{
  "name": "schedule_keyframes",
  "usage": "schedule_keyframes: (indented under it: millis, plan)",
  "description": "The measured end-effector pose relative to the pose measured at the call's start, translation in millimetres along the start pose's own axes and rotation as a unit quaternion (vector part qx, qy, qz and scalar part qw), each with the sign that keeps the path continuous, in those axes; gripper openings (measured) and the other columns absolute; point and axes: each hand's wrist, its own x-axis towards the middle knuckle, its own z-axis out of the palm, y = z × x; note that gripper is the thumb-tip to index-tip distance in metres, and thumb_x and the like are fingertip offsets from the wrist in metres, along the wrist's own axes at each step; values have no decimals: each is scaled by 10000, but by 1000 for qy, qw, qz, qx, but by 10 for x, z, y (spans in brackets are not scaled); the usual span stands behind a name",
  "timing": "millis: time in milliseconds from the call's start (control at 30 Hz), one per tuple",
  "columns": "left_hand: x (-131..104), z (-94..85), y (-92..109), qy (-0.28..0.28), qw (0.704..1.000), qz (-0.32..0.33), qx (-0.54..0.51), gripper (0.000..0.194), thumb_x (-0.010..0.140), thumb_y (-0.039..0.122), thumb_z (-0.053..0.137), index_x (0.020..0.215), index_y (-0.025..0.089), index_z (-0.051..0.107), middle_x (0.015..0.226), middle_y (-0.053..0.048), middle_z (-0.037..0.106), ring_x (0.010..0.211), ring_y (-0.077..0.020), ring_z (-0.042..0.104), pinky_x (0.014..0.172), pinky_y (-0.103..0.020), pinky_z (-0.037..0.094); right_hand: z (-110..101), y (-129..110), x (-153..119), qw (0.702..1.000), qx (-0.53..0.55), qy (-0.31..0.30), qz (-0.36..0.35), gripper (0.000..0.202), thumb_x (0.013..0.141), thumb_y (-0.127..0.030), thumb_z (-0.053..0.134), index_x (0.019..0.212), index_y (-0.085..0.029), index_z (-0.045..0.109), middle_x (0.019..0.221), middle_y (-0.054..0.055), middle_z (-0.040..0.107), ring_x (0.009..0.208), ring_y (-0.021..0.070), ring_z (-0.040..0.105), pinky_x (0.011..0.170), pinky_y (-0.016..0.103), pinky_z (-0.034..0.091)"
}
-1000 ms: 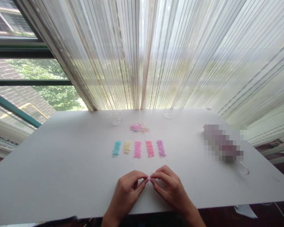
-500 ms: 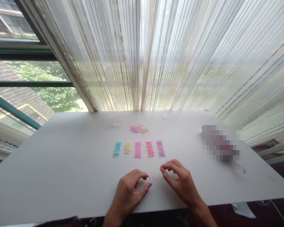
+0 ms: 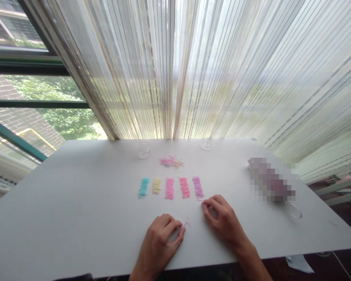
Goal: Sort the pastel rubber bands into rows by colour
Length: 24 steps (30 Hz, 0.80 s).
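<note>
My left hand [image 3: 163,238] rests low on the white table, thumb and index finger pinched at the edge of a few thin pink pieces [image 3: 187,222]. To its right, my right hand [image 3: 222,216] is pinched on a small pink piece [image 3: 200,200], just below a purple column [image 3: 198,187]. Further left in the same row lie a coral-pink column [image 3: 184,187], a pink column [image 3: 169,189], a short yellow column [image 3: 156,185] and a teal column [image 3: 143,187]. Behind the row is a loose mixed-colour pile [image 3: 171,161].
A clear round container [image 3: 144,150] stands at the back left of the table [image 3: 76,203], and a clear lid-like disc [image 3: 206,146] lies at the back right. A blurred purplish object [image 3: 270,180] with a loop sits on the right. Striped curtains hang behind.
My left fingers have closed beside the pink pieces. My right hand has moved slightly right and up, and a small pink piece now shows at its fingertips below the purple column.
</note>
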Motion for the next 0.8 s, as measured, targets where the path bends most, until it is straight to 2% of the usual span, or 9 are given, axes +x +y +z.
schedule_keyframes:
  millis: [167, 367, 567, 800]
  plan:
    - [-15, 11, -6, 17, 1000, -1, -6, 129, 938, 124, 603, 890, 216, 680, 784, -16, 654, 702, -183, 632, 660, -295, 511, 29, 7, -3, 1000, -29, 0, -11, 162, 977, -142, 523, 987, -201, 673, 838, 51, 631, 797, 221, 621, 725, 369, 546]
    - [-6, -7, 1, 11, 1000, 1, 1, 63, 913, 161, 651, 906, 213, 687, 782, -17, 656, 699, -186, 634, 653, -292, 513, 35, 18, -4, 999, -32, 3, -3, 210, 980, -135, 516, 1077, -196, 692, 851, 53, 630, 802, 219, 620, 730, 365, 552]
    - [3, -1, -6, 12, 1000, 14, 25, 182, 978, 177, 559, 845, 215, 677, 727, -9, 642, 656, -174, 617, 633, -283, 481, 14, 5, -6, 1000, -24, 1, -20, 201, 966, -121, 515, 1012, -204, 693, 839, 50, 636, 803, 213, 624, 729, 348, 548]
    - [31, -35, 13, -13, 998, 24, 56, 201, 1015, 208, 507, 871, 210, 648, 745, -16, 648, 642, -178, 613, 623, -294, 470, 13, -9, 8, 999, -37, -15, -24, 261, 956, -112, 504, 1092, -216, 701, 844, 54, 639, 800, 222, 626, 730, 367, 559]
